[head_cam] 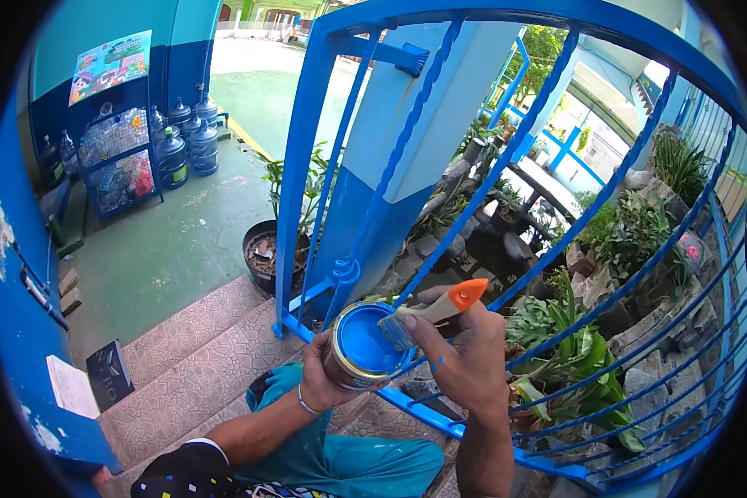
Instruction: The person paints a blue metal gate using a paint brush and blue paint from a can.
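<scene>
My left hand grips a small metal paint can around its side, with a bracelet on the wrist. Bright blue paint fills much of the open can. In my right hand is a flat paintbrush with a pale handle and an orange tip. Its bristles are down at the can's rim, over the paint; whether they touch it is hard to tell. Blue smears mark my right hand. Just beyond both hands stands a blue metal railing with twisted bars.
Tiled steps lie under me and to the left. A potted plant stands by the railing's post, near a blue pillar. Rocks and leafy plants are behind the bars. Several water jugs and a bottle-filled wire rack stand at the far left.
</scene>
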The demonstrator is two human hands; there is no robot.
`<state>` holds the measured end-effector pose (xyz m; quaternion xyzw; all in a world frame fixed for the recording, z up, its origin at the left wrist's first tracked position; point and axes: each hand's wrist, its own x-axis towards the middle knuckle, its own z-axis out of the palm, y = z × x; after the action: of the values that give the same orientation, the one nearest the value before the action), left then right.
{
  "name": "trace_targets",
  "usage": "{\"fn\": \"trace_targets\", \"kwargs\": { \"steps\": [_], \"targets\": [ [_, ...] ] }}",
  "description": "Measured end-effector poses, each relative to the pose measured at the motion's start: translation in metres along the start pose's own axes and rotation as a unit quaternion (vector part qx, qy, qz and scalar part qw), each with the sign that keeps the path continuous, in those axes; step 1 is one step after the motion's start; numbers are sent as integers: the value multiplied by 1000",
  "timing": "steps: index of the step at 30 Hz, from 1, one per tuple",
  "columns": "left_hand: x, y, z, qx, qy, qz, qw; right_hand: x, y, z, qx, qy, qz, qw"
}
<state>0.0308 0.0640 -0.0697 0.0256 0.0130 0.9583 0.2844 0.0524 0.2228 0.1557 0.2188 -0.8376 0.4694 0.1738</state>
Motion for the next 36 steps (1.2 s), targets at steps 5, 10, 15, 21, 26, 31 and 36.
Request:
{"fn": "trace_targets", "kwargs": {
  "steps": [5, 10, 15, 21, 26, 31, 36],
  "targets": [
    [-3, 1, -11, 21, 8, -9, 1000, 19, -9, 5, -87, -77, 39, 992],
    [-3, -6, -3, 66, 45, 5, 997, 11, -7, -1, -57, -20, 20, 998],
    [-3, -5, -14, 44, 13, -2, 999, 2, -2, -11, 14, 68, 54, 996],
    [-7, -8, -10, 63, -9, 14, 998, -3, 8, -19, -39, 88, 108, 989],
    [-2, -13, -14, 51, 15, 16, 998, -13, 17, -32, -69, 97, 126, 985],
    [-9, -5, -21, -46, 42, -45, 997, -44, 18, -40, -33, 177, 115, 977],
    [-8, -14, 13, -69, -29, -45, 996, -143, 69, -40, 299, 442, 117, 838]
  ]
}}
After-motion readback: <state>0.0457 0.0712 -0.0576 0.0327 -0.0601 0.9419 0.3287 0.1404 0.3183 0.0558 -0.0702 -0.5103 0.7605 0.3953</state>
